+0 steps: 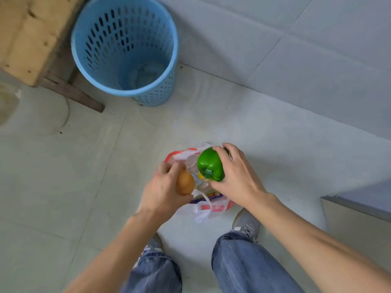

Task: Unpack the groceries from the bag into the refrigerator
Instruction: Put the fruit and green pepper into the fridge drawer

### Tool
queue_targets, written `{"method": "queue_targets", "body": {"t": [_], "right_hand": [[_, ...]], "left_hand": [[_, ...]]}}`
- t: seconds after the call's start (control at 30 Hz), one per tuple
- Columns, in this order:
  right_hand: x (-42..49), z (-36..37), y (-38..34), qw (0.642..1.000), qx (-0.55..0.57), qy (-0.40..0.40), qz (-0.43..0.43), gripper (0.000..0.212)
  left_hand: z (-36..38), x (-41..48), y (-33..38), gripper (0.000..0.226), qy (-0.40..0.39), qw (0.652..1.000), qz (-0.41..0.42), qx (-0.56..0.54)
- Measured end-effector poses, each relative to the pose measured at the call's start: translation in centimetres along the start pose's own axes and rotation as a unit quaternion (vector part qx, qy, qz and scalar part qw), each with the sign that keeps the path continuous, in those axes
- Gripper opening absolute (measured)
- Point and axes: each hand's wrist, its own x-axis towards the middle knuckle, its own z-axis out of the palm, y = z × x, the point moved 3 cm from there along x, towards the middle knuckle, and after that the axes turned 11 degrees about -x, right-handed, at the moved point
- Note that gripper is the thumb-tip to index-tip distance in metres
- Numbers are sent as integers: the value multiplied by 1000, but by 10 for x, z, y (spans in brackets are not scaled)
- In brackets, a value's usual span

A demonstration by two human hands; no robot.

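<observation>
Head camera looks straight down at a pale tiled floor (63,187). A person stands there and bends both arms toward a white plastic bag (213,208) with red print. The bag sits on the floor, just in front of the person's grey shoes (246,223). Its top is open, and more food in clear wrap shows inside, but it is too blurry to tell what it is.

The right hand (237,174) holds a shiny green pepper (210,163). The grip is wide, with the fingers curled over the top of the pepper and the thumb under it. The pepper is right above the open bag, and its stem end points at the camera.

The left hand (163,187) holds a small round brown thing (185,182). It could be a potato, but I cannot tell for sure. The grip here is narrow, with the fingers and thumb wrapped round it. This brown thing is at the left edge of the bag, just beside the pepper.

A blue plastic basket (124,47) with holes in its sides stands well apart from the bag, by the wall. Something pale and crumpled lies at its bottom. To the left of the basket is a piece of wooden furniture (27,39). At the right edge is the corner of a grey box-shaped thing (355,210). Blue jeans (243,261) show at the bottom.
</observation>
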Motion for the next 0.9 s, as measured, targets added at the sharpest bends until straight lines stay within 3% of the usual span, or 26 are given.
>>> {"method": "queue_targets", "body": {"t": [0.37,0.6,0.77,0.9], "right_hand": [[-180,-266,-49,976,177,97,84,81],[-297,-407,-74,923,310,184,133,57],[-381,-495,-87,882,364,257,152,53],[-453,-544,-89,841,407,317,162,55]], "left_hand": [[-168,-159,192,69,61,987,102,-110],[-269,-249,306,84,71,965,154,-198],[-327,-308,401,75,34,947,254,-194],[-353,-355,474,81,-9,919,330,-214]]}}
